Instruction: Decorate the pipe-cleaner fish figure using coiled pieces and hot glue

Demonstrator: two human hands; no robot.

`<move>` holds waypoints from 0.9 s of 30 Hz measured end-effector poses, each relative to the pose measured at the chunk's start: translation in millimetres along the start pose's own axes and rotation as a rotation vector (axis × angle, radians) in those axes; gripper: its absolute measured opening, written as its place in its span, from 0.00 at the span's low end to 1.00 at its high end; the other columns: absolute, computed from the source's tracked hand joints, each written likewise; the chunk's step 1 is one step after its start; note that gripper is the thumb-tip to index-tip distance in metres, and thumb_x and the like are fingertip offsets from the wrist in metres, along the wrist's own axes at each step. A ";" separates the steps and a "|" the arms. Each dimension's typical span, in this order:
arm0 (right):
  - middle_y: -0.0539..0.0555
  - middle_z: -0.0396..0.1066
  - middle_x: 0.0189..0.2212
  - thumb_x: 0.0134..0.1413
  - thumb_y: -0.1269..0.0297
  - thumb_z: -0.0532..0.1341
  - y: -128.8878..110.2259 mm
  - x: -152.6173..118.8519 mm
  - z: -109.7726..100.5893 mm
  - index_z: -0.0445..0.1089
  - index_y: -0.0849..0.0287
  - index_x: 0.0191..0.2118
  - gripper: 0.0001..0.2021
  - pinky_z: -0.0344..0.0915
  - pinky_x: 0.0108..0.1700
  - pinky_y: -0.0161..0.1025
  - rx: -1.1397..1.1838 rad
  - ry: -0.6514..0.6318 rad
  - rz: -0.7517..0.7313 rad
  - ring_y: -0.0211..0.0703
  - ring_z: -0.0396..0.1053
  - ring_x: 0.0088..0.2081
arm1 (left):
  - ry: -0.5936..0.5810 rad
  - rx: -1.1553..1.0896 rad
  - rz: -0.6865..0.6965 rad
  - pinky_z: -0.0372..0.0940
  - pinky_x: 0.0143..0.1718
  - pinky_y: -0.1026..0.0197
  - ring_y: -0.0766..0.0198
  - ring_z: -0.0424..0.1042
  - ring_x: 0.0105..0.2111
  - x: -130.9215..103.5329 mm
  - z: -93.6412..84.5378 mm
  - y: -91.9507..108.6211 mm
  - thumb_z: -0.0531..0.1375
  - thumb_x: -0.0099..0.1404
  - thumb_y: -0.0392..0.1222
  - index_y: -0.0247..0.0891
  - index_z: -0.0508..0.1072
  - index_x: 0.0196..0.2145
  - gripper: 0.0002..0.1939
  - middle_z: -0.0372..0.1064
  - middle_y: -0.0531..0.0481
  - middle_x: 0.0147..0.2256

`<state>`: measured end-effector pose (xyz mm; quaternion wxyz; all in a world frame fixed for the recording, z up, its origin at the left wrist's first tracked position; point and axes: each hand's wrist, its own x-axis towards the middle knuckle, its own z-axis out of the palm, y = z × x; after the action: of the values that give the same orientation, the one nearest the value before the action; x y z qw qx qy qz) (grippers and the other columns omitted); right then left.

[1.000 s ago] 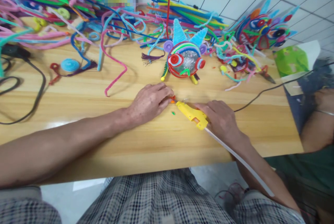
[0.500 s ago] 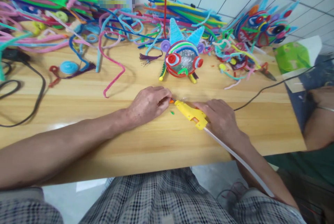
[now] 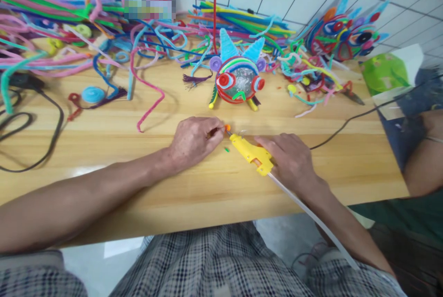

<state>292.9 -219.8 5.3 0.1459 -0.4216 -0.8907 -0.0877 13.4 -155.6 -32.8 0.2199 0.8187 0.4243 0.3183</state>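
Pinched between the fingertips of my left hand (image 3: 197, 142) is a small orange piece (image 3: 227, 127). My right hand (image 3: 292, 156) grips a yellow glue gun (image 3: 249, 152), its nozzle close to the orange piece; whether they touch is too small to tell. A long whitish glue stick (image 3: 308, 214) trails from the gun's back over my right forearm. A tiny green bit (image 3: 227, 149) lies on the table below the nozzle. Beyond my hands stands a round decorated face (image 3: 240, 80) with blue horns and red-and-white eyes.
Pipe cleaners (image 3: 44, 2) heap along the table's back. More horned faces (image 3: 342, 34) stand at the back right, near scissors (image 3: 353, 92) and a green sheet (image 3: 385, 73). Black cables (image 3: 51, 142) lie at left and right. Another person's arm (image 3: 424, 158) is at the right edge.
The orange piece has turned and shows more of its surface beside the nozzle. Both hands keep nearly the same place and grip, while the whole view has shifted slightly.
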 end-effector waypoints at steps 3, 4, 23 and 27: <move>0.56 0.77 0.32 0.63 0.73 0.62 -1.0 0.4 2.3 0.78 0.65 0.53 0.15 0.60 0.41 0.45 -0.035 0.026 -0.014 0.47 0.69 0.35 | -0.009 -0.049 -0.064 0.64 0.32 0.62 0.63 0.78 0.29 -0.3 0.2 2.4 0.60 0.69 0.35 0.38 0.83 0.37 0.10 0.83 0.50 0.32; 0.56 0.77 0.32 0.62 0.73 0.62 -1.1 0.4 3.1 0.78 0.65 0.53 0.15 0.59 0.41 0.45 -0.044 0.029 -0.015 0.47 0.69 0.35 | -0.015 -0.067 -0.091 0.64 0.32 0.62 0.63 0.78 0.28 -0.1 -0.1 3.3 0.61 0.69 0.35 0.39 0.84 0.37 0.10 0.83 0.50 0.32; 0.53 0.75 0.32 0.62 0.77 0.59 1.6 -1.9 16.5 0.76 0.60 0.57 0.20 0.59 0.43 0.44 -0.075 0.033 -0.049 0.47 0.66 0.37 | -0.045 -0.036 0.070 0.66 0.38 0.58 0.61 0.73 0.32 -1.4 -0.4 -4.6 0.60 0.72 0.32 0.35 0.82 0.36 0.09 0.77 0.48 0.30; 0.54 0.74 0.32 0.61 0.78 0.59 2.8 -2.3 18.8 0.76 0.62 0.57 0.20 0.58 0.43 0.45 -0.052 0.043 -0.079 0.48 0.65 0.36 | -0.032 -0.049 0.084 0.67 0.35 0.61 0.62 0.73 0.33 -4.2 -2.0 -6.7 0.60 0.72 0.31 0.34 0.83 0.40 0.10 0.76 0.47 0.33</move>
<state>293.0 -214.4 -13.1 0.1506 -0.3878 -0.9007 -0.1253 6.4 -155.3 -37.0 0.2330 0.8352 0.3782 0.3242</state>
